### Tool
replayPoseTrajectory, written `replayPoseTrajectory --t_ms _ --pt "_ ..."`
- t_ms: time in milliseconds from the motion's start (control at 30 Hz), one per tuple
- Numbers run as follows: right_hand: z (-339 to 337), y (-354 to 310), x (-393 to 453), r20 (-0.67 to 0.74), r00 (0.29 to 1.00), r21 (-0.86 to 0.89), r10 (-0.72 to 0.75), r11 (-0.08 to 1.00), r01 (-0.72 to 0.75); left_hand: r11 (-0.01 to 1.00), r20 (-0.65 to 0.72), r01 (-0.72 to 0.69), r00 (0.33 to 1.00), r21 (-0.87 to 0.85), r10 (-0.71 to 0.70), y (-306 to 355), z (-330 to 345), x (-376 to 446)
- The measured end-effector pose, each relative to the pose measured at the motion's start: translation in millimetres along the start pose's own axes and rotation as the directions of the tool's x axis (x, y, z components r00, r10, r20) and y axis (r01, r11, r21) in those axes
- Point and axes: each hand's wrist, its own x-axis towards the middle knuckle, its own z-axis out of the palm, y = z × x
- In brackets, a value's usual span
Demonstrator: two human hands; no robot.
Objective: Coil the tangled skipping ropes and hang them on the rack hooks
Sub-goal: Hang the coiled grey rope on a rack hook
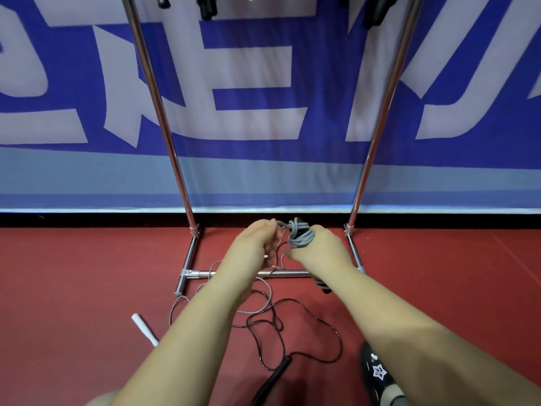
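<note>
Right hand [317, 244]: it holds a grey coil [301, 236] wrapped round dark handles, fingers curled tight on the bundle, out in front of the rack.
Left hand [259, 240]: its fingers pinch the loose end of the grey cord just left of the coil. The two hands are close together.
Grey coil: a small wound bunch, up off the floor, between the two hands and in front of the low bar.
Grey cord [265, 300]: the rest of it trails down from the hands and lies in loose loops on the floor, over the bar.
Black rope [310, 320]: it lies in messy loops on the floor, near the person, between the arms. One black handle [273, 376] lies at the near end.
White handle [145, 329]: it lies on the floor to the left, partly hidden by the left arm.
Rack [164, 112]: two shiny poles stand up from a low frame by the far wall. Dark things [207, 5] hang at the top, cut off by the edge.
Floor [73, 288]: red.
Wall [263, 83]: blue with big pale shapes.
Shoe [377, 373]: black with a white star, near and to the right.
</note>
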Motion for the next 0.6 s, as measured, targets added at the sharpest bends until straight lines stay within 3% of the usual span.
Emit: replayPoseTrajectory --t_ms 100,200,267,433,600 --pt "-20 -7 -13 0.099 0.994 0.144 -0.048 0.989 0.034 1.0 -0.091 -0.016 0.996 -0.002 0.016 7 -8 -1" --pt "-44 -17 -27 0.202 0.972 0.334 -0.116 0.942 0.043 0.999 -0.102 -0.035 0.994 -0.039 0.03 30 -10 -3" --pt "-58 -26 -37 0.199 0.97 0.37 -0.137 0.927 0.055 0.998 -0.098 -0.061 0.993 0.003 0.061 51 -12 -6" --pt "-91 -60 -66 0.016 0.976 0.458 -0.216 0.87 0.185 0.966 -0.042 -0.197 0.978 0.169 0.207 112 -13 -27" --pt "-124 -89 -91 -0.182 0.925 0.421 -0.333 0.824 0.38 0.899 0.008 -0.342 0.936 0.272 0.353 172 -2 -54"
